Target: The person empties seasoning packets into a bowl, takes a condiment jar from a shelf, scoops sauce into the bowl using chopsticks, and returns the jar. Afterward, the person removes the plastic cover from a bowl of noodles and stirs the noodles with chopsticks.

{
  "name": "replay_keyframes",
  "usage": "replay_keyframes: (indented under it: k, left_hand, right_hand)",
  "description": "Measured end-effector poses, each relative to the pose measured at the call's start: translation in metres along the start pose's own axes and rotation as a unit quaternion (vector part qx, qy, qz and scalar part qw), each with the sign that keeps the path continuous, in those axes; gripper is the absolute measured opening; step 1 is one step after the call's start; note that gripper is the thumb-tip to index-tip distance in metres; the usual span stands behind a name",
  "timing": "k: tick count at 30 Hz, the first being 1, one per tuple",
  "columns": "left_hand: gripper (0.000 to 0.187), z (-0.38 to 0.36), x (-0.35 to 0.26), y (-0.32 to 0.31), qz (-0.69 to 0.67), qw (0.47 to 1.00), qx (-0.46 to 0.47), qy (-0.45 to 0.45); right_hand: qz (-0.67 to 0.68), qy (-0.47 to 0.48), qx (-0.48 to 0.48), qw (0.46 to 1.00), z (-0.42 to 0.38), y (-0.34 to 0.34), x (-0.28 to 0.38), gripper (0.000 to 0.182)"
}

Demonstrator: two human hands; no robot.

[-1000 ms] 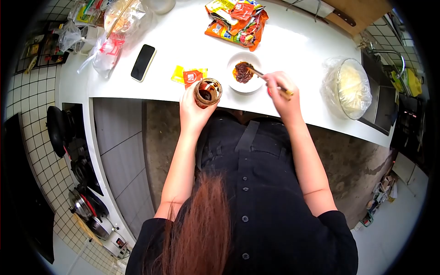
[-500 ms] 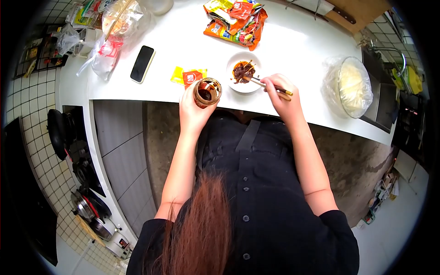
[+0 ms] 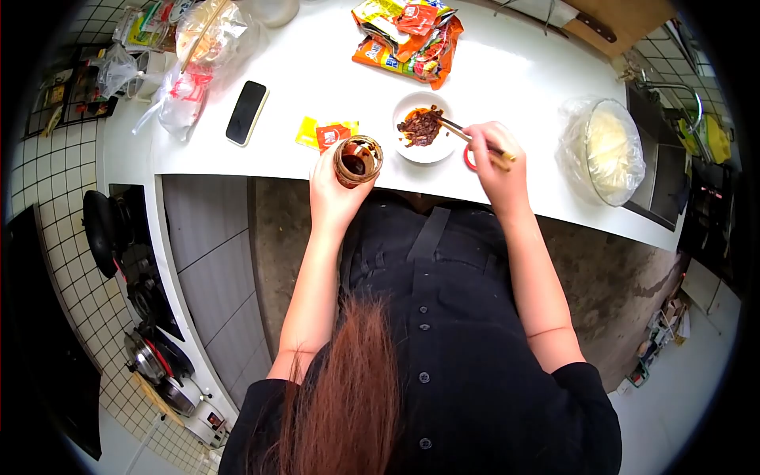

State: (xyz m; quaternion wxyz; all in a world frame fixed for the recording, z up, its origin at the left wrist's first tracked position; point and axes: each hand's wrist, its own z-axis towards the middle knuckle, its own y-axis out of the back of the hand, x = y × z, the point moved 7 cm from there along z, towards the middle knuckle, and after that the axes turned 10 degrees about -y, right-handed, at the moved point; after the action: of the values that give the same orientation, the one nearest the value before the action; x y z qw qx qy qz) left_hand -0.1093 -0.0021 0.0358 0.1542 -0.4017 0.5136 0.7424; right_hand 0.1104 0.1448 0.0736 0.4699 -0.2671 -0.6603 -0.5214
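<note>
My left hand (image 3: 336, 190) is wrapped round an open glass jar (image 3: 346, 170), its inside smeared with dark sauce. A pair of chopsticks (image 3: 459, 129) sits in the closed fingers of my right hand (image 3: 500, 162). Their dark tips reach over the white bowl (image 3: 406, 150), at the edge of the sauce. Dark red chunky sauce (image 3: 419, 127) with orange oil lies in the bowl. Under my right hand a red ring-shaped lid (image 3: 469, 158) shows in part. Yellow and red sachets (image 3: 326, 133) lie just behind the jar.
A phone (image 3: 247, 113) lies on the white counter (image 3: 317, 79) to the left. Orange food packets (image 3: 408, 43) are at the back. A plastic-covered glass bowl (image 3: 608, 150) of pale food stands right, beside the sink (image 3: 661, 170). Plastic bags (image 3: 186, 95) fill the back left.
My right hand has shifted slightly right and up, drawing the chopstick tips from the sauce toward the bowl's right rim. The red lid has come into sight. My left hand stays put.
</note>
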Motion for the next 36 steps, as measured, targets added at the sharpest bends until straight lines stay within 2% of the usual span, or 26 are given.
replay_keyframes:
  k: [2, 3, 6, 7, 10, 11, 12, 14, 15, 16, 18, 19, 22, 26, 29, 32, 36]
  left_hand:
    - [0.065, 0.001, 0.000, -0.001, -0.004, 1.000, 0.004, 0.002]
    - [0.065, 0.001, 0.000, -0.001, 0.003, 1.000, 0.003, -0.001]
    - [0.065, 0.001, 0.001, -0.002, 0.007, 1.000, -0.002, -0.002]
    - [0.065, 0.001, 0.002, -0.003, -0.004, 1.000, -0.001, 0.002]
    - [0.064, 0.001, 0.006, -0.005, -0.008, 1.000, 0.008, 0.007]
    - [0.064, 0.000, 0.007, -0.006, -0.005, 1.000, 0.012, 0.008]
    - [0.064, 0.000, 0.007, -0.005, -0.003, 1.000, 0.007, 0.005]
    - [0.063, 0.000, 0.006, -0.003, 0.001, 1.000, -0.003, 0.000]
    - [0.063, 0.000, 0.007, -0.003, 0.003, 1.000, -0.001, -0.001]
    - [0.063, 0.000, 0.007, -0.003, 0.005, 1.000, 0.001, -0.002]
    - [0.062, 0.001, 0.006, -0.003, 0.009, 1.000, 0.004, -0.005]
    - [0.062, 0.002, 0.005, -0.003, 0.011, 1.000, 0.005, -0.005]
    - [0.062, 0.003, 0.001, 0.000, 0.011, 1.000, 0.006, -0.004]
    - [0.062, 0.004, 0.002, -0.002, 0.002, 1.000, 0.006, -0.003]
    - [0.063, 0.004, 0.000, -0.002, -0.003, 1.000, 0.008, -0.008]
    - [0.064, 0.002, 0.004, -0.005, -0.023, 1.000, 0.008, 0.003]
    - [0.065, 0.001, 0.004, -0.005, -0.008, 1.000, 0.011, 0.000]
  right_hand:
    - [0.022, 0.050, 0.064, 0.996, -0.006, -0.018, 0.003, 0.008]
    - [0.015, 0.034, 0.086, 0.996, -0.007, -0.020, 0.003, 0.008]
    - [0.012, -0.074, 0.023, 0.997, 0.001, 0.001, -0.010, 0.006]
    - [0.015, -0.040, 0.012, 0.999, 0.002, 0.001, -0.007, 0.006]
    - [0.003, 0.050, 0.080, 0.996, -0.006, -0.017, 0.003, 0.008]
    - [0.020, 0.000, 0.081, 0.996, -0.006, -0.012, -0.005, 0.009]
    - [0.067, -0.124, 0.071, 0.987, -0.005, -0.007, -0.020, 0.008]
    - [-0.002, -0.023, -0.008, 1.000, 0.001, 0.011, 0.002, 0.009]
    - [-0.030, -0.012, -0.006, 0.999, 0.001, 0.008, 0.000, 0.010]
    - [-0.004, -0.027, 0.025, 0.999, -0.003, 0.000, 0.000, 0.009]
    - [0.015, 0.001, 0.078, 0.997, -0.008, -0.014, -0.001, 0.007]
    - [0.032, 0.005, 0.072, 0.997, -0.007, -0.014, -0.001, 0.006]
    - [0.002, -0.004, 0.026, 1.000, -0.004, -0.007, 0.001, 0.007]
    - [0.063, -0.043, 0.081, 0.994, -0.007, -0.012, -0.012, 0.008]
    - [0.011, -0.010, 0.048, 0.999, -0.006, -0.009, -0.003, 0.009]
    - [0.090, -0.028, 0.086, 0.992, -0.007, -0.015, -0.004, 0.008]
    - [0.011, -0.044, 0.028, 0.999, -0.003, -0.003, -0.006, 0.008]
